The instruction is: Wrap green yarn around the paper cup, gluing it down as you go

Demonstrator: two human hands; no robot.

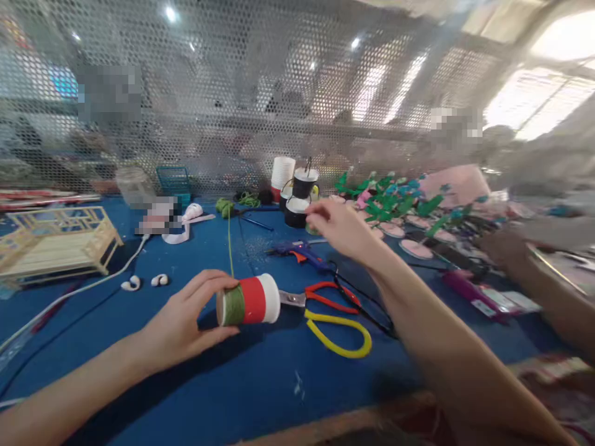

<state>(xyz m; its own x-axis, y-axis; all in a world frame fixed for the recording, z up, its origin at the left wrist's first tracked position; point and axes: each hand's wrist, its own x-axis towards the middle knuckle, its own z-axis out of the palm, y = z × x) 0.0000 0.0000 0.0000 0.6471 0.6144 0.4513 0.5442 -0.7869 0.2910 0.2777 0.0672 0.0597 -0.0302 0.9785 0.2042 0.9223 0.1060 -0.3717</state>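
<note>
My left hand (199,310) is closed round a paper cup (255,300) lying on its side, held just over the blue table. Green yarn is wound near its base, with a red band beside it and a white rim end facing right. A strand of the yarn (230,248) runs up to a green yarn ball (224,207). My right hand (337,226) reaches forward with its fingers pinched, beside stacked black-and-white cups (296,214). What its fingertips hold, if anything, I cannot make out. Scissors (337,319) with red and yellow handles lie right of the held cup.
A blue glue gun (302,253) lies between my hands. Artificial flowers on round pink bases (417,249) crowd the right side. A small wooden-stick bed (60,241), white earbuds (132,284) and a white cable (116,272) are at left. A perforated metal screen (232,93) stands behind.
</note>
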